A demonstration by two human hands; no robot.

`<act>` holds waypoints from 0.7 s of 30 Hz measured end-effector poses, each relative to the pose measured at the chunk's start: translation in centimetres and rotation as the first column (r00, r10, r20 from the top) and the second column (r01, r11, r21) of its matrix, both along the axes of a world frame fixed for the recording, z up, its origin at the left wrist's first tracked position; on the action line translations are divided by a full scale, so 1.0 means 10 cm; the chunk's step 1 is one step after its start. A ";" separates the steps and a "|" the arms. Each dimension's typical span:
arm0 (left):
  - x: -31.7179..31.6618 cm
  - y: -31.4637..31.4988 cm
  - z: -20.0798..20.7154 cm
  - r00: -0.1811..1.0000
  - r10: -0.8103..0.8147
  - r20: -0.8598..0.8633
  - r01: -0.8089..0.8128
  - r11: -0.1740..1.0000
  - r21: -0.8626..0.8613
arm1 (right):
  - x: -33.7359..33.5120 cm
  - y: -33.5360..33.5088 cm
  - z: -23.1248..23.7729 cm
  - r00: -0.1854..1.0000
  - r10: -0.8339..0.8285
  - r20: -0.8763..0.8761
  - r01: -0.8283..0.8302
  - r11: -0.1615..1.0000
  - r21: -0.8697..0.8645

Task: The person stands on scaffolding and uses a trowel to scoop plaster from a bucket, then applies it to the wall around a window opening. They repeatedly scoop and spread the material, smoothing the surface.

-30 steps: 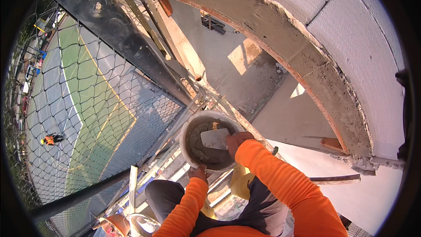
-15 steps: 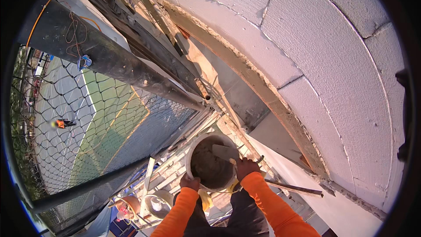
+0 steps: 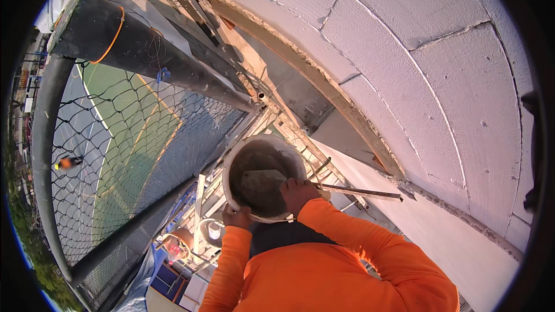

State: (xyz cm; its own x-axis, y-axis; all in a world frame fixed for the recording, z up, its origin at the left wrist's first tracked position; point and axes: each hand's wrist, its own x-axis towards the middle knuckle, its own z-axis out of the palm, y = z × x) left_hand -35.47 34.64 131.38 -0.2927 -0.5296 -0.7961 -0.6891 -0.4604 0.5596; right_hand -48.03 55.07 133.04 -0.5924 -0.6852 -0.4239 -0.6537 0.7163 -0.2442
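Note:
A round pale bucket (image 3: 226, 180) with grey mortar caked inside is in front of my body, its mouth tilted up towards me. My left hand (image 3: 237, 218) is closed on its near-left rim. Closed round the handle of a trowel, my right hand (image 3: 298, 194) is at the bucket's near-right side. The flat grey trowel blade (image 3: 263, 181) is down inside the bucket, against the mortar. The handle itself is mostly hidden by my fingers.
On the right rises a pale block wall (image 3: 393, 52) with a rough ledge (image 3: 324, 84) along its foot. A dark pole (image 3: 191, 75) and chain-link fence (image 3: 110, 190) border the left, with a distant person (image 3: 70, 163) beyond. Another bucket (image 3: 213, 231) stands below, among scaffold bars.
The trowel blade has gone lower and leftward into the bucket. The bucket appears higher and further left in view, and more of my orange-clothed torso shows.

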 end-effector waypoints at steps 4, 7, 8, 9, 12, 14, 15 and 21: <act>0.00 -0.23 0.07 0.973 -0.219 0.068 0.229 0.947 -0.226 | -0.36 -0.30 0.21 0.922 -0.120 0.367 0.115 0.993 0.037; -0.08 -0.38 0.22 0.965 -0.253 0.062 0.260 0.918 -0.301 | -0.75 -0.29 0.35 0.947 -0.120 0.300 0.072 0.984 0.164; -0.11 -0.41 0.28 0.956 -0.284 0.073 0.292 0.899 -0.327 | -0.85 -0.24 0.39 0.958 -0.141 0.251 0.096 0.979 0.181; -0.15 -0.43 0.35 0.943 -0.318 0.094 0.331 0.878 -0.346 | -0.91 -0.23 0.41 0.967 -0.167 0.194 0.132 0.974 0.183; -0.31 -0.45 0.49 0.959 -0.284 0.003 0.268 0.901 -0.340 | -0.97 -0.32 0.41 0.962 -0.218 0.166 0.163 0.943 0.291; -0.39 -0.44 0.52 0.956 -0.294 -0.013 0.270 0.893 -0.361 | -0.95 -0.52 0.37 0.941 -0.189 0.282 0.131 0.969 0.210; -0.42 -0.44 0.52 0.956 -0.291 -0.019 0.263 0.889 -0.375 | -0.94 -0.62 0.35 0.931 -0.189 0.311 0.143 0.976 0.166; -0.58 -0.48 0.33 0.983 -0.171 -0.070 0.151 0.962 -0.226 | -1.20 -0.30 0.50 0.906 -0.221 0.361 0.195 0.975 0.108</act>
